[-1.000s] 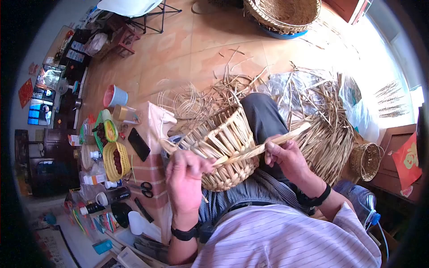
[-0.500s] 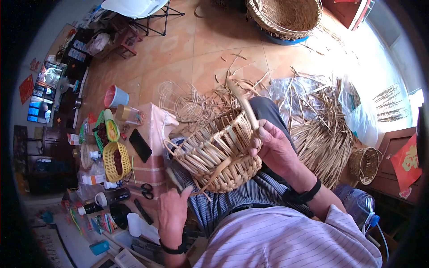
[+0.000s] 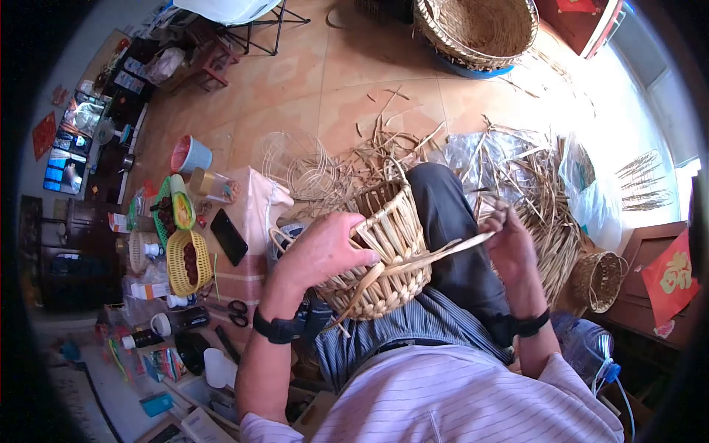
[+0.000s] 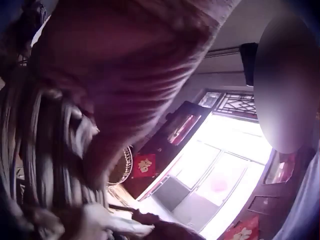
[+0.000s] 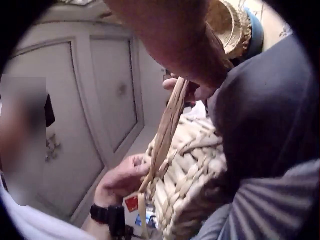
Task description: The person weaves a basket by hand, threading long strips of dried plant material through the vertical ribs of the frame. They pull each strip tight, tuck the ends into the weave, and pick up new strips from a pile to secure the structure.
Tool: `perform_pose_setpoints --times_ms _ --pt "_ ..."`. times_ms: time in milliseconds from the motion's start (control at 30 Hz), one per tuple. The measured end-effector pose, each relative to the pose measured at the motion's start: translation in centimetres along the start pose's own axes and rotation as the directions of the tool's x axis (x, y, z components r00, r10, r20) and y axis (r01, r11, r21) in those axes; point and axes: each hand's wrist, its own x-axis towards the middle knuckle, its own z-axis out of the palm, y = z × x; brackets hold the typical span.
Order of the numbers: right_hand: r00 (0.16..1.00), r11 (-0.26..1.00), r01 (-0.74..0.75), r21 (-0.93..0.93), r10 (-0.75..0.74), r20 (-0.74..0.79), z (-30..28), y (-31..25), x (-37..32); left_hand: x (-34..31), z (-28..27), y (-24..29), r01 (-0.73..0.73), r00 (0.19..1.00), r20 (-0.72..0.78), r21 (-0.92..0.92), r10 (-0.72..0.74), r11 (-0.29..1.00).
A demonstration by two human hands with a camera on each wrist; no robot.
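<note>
A partly woven straw basket rests tilted on the person's lap, its rim toward the far side. The left hand grips its near left wall, fingers reaching over the rim and thumb on the outer weave. From the front of the weave a flat straw strip stretches rightward to the right hand, which pinches its far end above the knee. In the right wrist view the same strip runs taut between that hand and the basket wall. A loose strip end hangs curled below the left thumb.
A heap of dry straw lies on plastic to the right, beside a small basket and a water bottle. At left, a cloth-covered table holds a phone, scissors and a yellow basket. Coiled strands lie on the floor ahead.
Both hands held the strip across the basket at first. The left hand dropped to the lower left, then came up onto the basket wall. The right hand has moved rightward, drawing the strip out.
</note>
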Motion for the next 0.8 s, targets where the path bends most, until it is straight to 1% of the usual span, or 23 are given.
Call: perform_pose_setpoints --times_ms 33,100,133,167,233,267,300,333,367,433,467,533,567,600,633,667,700,733,767,800 --pt "0.998 0.999 0.031 0.009 -0.031 -0.056 -1.3 -1.5 0.5 0.3 -0.2 -0.1 -0.023 0.998 0.063 -0.031 0.025 0.999" --pt "0.99 0.993 0.121 0.014 -0.12 -0.077 -5.1 -4.2 1.8 0.4 -0.2 0.1 0.004 0.996 0.09 -0.117 0.007 0.993" --pt "0.976 0.981 0.195 -0.014 -0.195 -0.102 -5.5 -5.4 2.4 0.4 0.0 0.2 0.018 0.995 0.104 -0.16 -0.001 0.987" --pt "0.951 0.968 0.245 -0.045 -0.249 -0.184 -6.0 -6.6 2.8 0.5 0.2 0.2 0.032 0.997 0.078 -0.145 -0.021 0.989" --pt "0.909 0.887 0.34 -0.313 -0.395 -0.133 -4.0 -7.8 2.4 0.5 0.7 -0.1 0.065 0.998 0.022 -0.117 -0.063 0.991" --pt "0.886 0.789 0.413 -0.456 -0.463 0.001 -2.6 -7.7 1.7 0.6 0.9 -0.1 0.067 0.998 0.011 -0.108 -0.066 0.992" --pt "0.882 0.663 0.413 -0.624 -0.462 0.093 -0.8 -7.4 0.9 0.7 1.0 -0.1 0.068 0.998 -0.001 -0.1 -0.068 0.993" --pt "0.879 0.504 0.411 -0.76 -0.441 0.182 0.9 -7.0 0.2 0.7 1.1 -0.1 0.069 0.997 -0.011 -0.089 -0.07 0.994" --pt "0.875 0.319 0.407 -0.856 -0.404 0.266 2.6 -6.1 -0.4 0.7 1.0 -0.2 0.081 0.997 0.007 -0.121 -0.081 0.989" --pt "0.749 0.016 0.581 -0.813 -0.4 0.528 7.1 -1.6 -1.7 0.7 0.8 -0.3 0.106 0.994 0.04 -0.183 -0.101 0.977" --pt "0.874 0.484 0.482 -0.73 -0.319 0.366 8.0 0.9 -2.4 0.8 0.7 -0.2 0.109 0.993 0.059 -0.179 -0.1 0.978" --pt "0.834 0.411 0.546 -0.73 -0.182 0.521 9.7 4.0 -3.9 1.0 0.7 -0.2 0.122 0.991 0.076 -0.172 -0.11 0.978" --pt "0.662 -0.119 0.738 -0.664 -0.061 0.747 11.1 5.0 -4.5 1.0 0.7 -0.2 0.1 0.992 0.098 -0.221 -0.08 0.97" --pt "0.703 -0.13 0.704 -0.698 -0.019 0.711 10.9 6.3 -4.9 1.0 0.7 -0.5 0.086 0.993 0.101 -0.262 -0.061 0.961" --pt "0.731 -0.139 0.678 -0.722 0.026 0.682 10.3 7.6 -5.0 0.8 1.0 -1.5 -0.091 0.992 0.044 -0.359 0.115 0.929" --pt "0.725 -0.126 0.684 -0.719 0.005 0.689 10.4 8.6 -5.0 -0.8 1.1 -1.3 -0.199 0.979 -0.117 -0.428 0.164 0.882" --pt "0.696 -0.093 0.716 -0.692 0.014 0.718 11.1 9.2 -5.0 -0.8 1.5 -2.5 -0.25 0.967 -0.151 -0.371 0.207 0.894" --pt "0.689 -0.146 0.717 -0.682 0.005 0.724 10.8 9.7 -4.7 -0.7 1.8 -3.6 -0.298 0.951 -0.184 -0.311 0.25 0.903" --pt "0.651 -0.116 0.749 -0.652 -0.058 0.757 11.3 10.1 -4.9 0.0 1.1 -3.7 -0.192 0.98 -0.025 -0.365 0.197 0.911" --pt "0.613 -0.161 0.768 -0.62 -0.096 0.784 11.6 10.4 -5.0 0.8 2.0 -5.1 -0.28 0.96 -0.117 -0.304 0.256 0.911"
